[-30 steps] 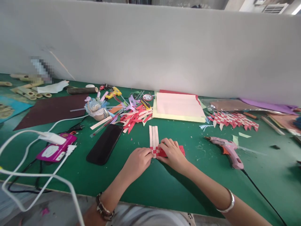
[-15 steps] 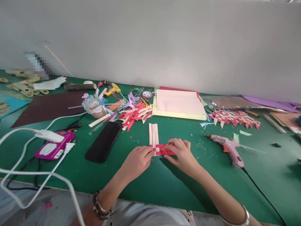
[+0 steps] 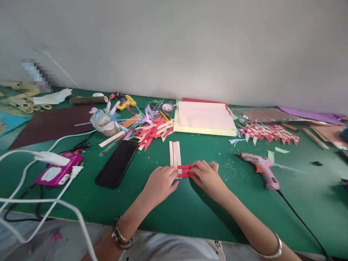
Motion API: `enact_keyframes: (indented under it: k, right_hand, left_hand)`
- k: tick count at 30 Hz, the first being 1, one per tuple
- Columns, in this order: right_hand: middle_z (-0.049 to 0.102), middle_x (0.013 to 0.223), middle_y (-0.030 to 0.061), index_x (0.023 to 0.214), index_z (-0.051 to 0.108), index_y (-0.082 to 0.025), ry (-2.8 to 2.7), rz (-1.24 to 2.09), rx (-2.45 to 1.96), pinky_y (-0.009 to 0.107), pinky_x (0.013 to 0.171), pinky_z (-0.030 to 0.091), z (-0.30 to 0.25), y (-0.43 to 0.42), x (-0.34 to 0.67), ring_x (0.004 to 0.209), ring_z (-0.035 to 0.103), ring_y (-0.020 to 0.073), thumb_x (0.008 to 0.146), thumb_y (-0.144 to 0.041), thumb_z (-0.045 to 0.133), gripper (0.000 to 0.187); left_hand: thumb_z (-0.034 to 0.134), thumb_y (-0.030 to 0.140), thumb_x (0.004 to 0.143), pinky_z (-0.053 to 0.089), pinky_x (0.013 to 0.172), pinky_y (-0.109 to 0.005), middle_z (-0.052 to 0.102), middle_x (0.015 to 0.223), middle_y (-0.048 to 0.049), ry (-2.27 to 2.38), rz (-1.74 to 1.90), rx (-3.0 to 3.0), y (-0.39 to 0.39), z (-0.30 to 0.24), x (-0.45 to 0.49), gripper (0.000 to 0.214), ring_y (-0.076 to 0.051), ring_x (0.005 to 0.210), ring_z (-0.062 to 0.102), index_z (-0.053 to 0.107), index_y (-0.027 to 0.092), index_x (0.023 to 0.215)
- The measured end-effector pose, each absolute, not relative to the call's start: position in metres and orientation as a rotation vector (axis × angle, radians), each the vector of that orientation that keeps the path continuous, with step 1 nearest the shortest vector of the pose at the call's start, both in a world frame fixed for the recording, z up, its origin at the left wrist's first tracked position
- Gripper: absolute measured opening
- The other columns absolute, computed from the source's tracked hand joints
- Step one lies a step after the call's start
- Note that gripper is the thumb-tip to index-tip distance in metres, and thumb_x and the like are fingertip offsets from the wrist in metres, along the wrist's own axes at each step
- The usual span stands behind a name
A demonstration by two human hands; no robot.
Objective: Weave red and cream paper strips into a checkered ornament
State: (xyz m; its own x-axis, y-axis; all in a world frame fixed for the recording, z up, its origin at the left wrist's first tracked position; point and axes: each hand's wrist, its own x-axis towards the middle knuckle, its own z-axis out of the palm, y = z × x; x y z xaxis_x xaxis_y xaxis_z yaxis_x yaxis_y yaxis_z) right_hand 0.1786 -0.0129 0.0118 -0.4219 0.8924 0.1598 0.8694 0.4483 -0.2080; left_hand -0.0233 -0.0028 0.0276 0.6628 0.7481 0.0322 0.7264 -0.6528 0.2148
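Observation:
In front of me on the green table lies an L-shaped weave of paper strips. Its pale pink strips [image 3: 175, 154] point away from me, and its red strips [image 3: 186, 171] run to the right from a small checkered corner. My left hand [image 3: 162, 181] presses its fingertips on that corner and partly covers it. The fingers of my right hand [image 3: 207, 175] are closed around the red strips, near their right ends, which the hand hides.
A black phone [image 3: 117, 165] lies to the left, beside a purple power strip [image 3: 59, 168] with white cables. Loose paper strips [image 3: 153, 132] and paper sheets [image 3: 206, 116] lie behind. To the right are a pink glue gun [image 3: 262, 166] and a woven zigzag band [image 3: 269, 133].
My left fingers have moved further over the checkered corner, covering more of it. My right fingers have drawn closer together on the red strips. The whole view has shifted slightly.

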Motion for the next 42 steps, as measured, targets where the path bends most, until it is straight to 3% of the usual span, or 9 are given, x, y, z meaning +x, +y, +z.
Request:
enact_keyframes:
  k: [5, 9, 15, 20, 24, 29, 33, 38, 42]
  right_hand:
    - [0.061, 0.086, 0.0009, 0.077, 0.058, -0.020, -2.507, -0.135, -1.422, 0.041, 0.086, 0.019, 0.020, -0.010, 0.181, 0.082, 0.050, 0.0151, 0.085, -0.010, 0.045, 0.018]
    - [0.061, 0.089, -0.0008, 0.075, 0.057, -0.020, -2.467, -0.301, -1.277, 0.040, 0.089, 0.016, 0.032, -0.014, 0.173, 0.084, 0.051, 0.0133, 0.085, -0.008, 0.043, 0.021]
    - [0.059, 0.095, 0.0014, 0.087, 0.060, -0.026, -2.015, -0.579, -1.408, 0.038, 0.086, 0.021, 0.047, -0.028, 0.200, 0.086, 0.051, 0.0159, 0.082, -0.023, 0.053, 0.009]
    - [0.057, 0.093, 0.0079, 0.088, 0.061, -0.019, -1.623, -0.519, -1.938, 0.036, 0.076, 0.029, 0.035, -0.044, 0.261, 0.087, 0.049, 0.0229, 0.081, -0.035, 0.047, 0.022]
    - [0.056, 0.088, 0.0072, 0.082, 0.062, -0.020, -1.508, -0.429, -2.064, 0.037, 0.074, 0.029, 0.022, -0.057, 0.282, 0.084, 0.050, 0.0235, 0.080, -0.040, 0.042, 0.028]
    - [0.058, 0.090, 0.0079, 0.080, 0.062, -0.021, -1.405, -0.395, -2.153, 0.040, 0.075, 0.030, 0.022, -0.067, 0.294, 0.086, 0.052, 0.0257, 0.079, -0.039, 0.039, 0.029]
    - [0.058, 0.093, 0.0140, 0.097, 0.060, -0.018, -1.259, -0.374, -2.340, 0.041, 0.072, 0.034, 0.016, -0.068, 0.314, 0.091, 0.052, 0.0315, 0.078, -0.041, 0.041, 0.035]
    - [0.054, 0.099, 0.0199, 0.112, 0.053, -0.008, -1.351, -0.230, -2.523, 0.045, 0.079, 0.038, 0.000, -0.063, 0.330, 0.102, 0.047, 0.0374, 0.076, -0.054, 0.040, 0.059]
    - [0.054, 0.099, 0.0214, 0.110, 0.054, -0.007, -1.346, -0.071, -2.682, 0.045, 0.076, 0.042, -0.006, -0.053, 0.340, 0.097, 0.051, 0.0370, 0.077, -0.054, 0.037, 0.060]
  left_hand:
    - [0.057, 0.033, 0.080, 0.039, 0.065, -0.030, 0.061, 0.083, -0.0016, 1.326, 0.203, 2.691, -0.005, 0.028, -0.014, 0.017, -0.018, 0.075, 0.057, 0.059, 0.017, 0.085]
    - [0.051, 0.040, 0.083, 0.035, 0.059, -0.030, 0.061, 0.076, -0.0033, 1.432, 0.227, 2.712, -0.006, 0.026, -0.006, 0.027, -0.018, 0.070, 0.057, 0.060, 0.015, 0.078]
    - [0.039, 0.022, 0.089, 0.031, 0.054, -0.027, 0.060, 0.068, 0.0007, 1.571, 0.325, 2.607, -0.005, 0.022, -0.006, 0.028, -0.013, 0.063, 0.055, 0.060, 0.019, 0.070]
    - [0.052, 0.027, 0.082, 0.034, 0.056, -0.025, 0.062, 0.074, 0.0012, 1.603, 0.376, 2.515, -0.005, 0.022, -0.006, 0.012, -0.014, 0.068, 0.057, 0.061, 0.020, 0.082]
    - [0.061, 0.028, 0.077, 0.035, 0.057, -0.027, 0.061, 0.076, -0.0013, 1.466, 0.187, 2.742, -0.001, 0.025, 0.001, 0.013, -0.017, 0.070, 0.058, 0.061, 0.018, 0.085]
    - [0.053, 0.019, 0.084, 0.035, 0.059, -0.029, 0.058, 0.067, -0.0005, 1.412, 0.139, 2.912, 0.002, 0.025, 0.004, 0.012, -0.016, 0.060, 0.056, 0.059, 0.017, 0.073]
    - [0.046, 0.011, 0.085, 0.035, 0.058, -0.028, 0.057, 0.063, -0.0003, 1.318, 0.265, 3.041, -0.002, 0.020, -0.001, 0.020, -0.016, 0.057, 0.054, 0.057, 0.016, 0.069]
    - [0.044, 0.018, 0.086, 0.026, 0.048, -0.026, 0.059, 0.061, -0.0002, 1.535, 0.297, 2.851, -0.004, 0.019, -0.002, 0.021, -0.014, 0.052, 0.053, 0.059, 0.017, 0.072]
    - [0.046, 0.025, 0.084, 0.017, 0.044, -0.024, 0.061, 0.061, 0.0009, 1.733, 0.300, 2.547, -0.003, 0.022, -0.001, 0.019, -0.013, 0.051, 0.053, 0.058, 0.019, 0.070]
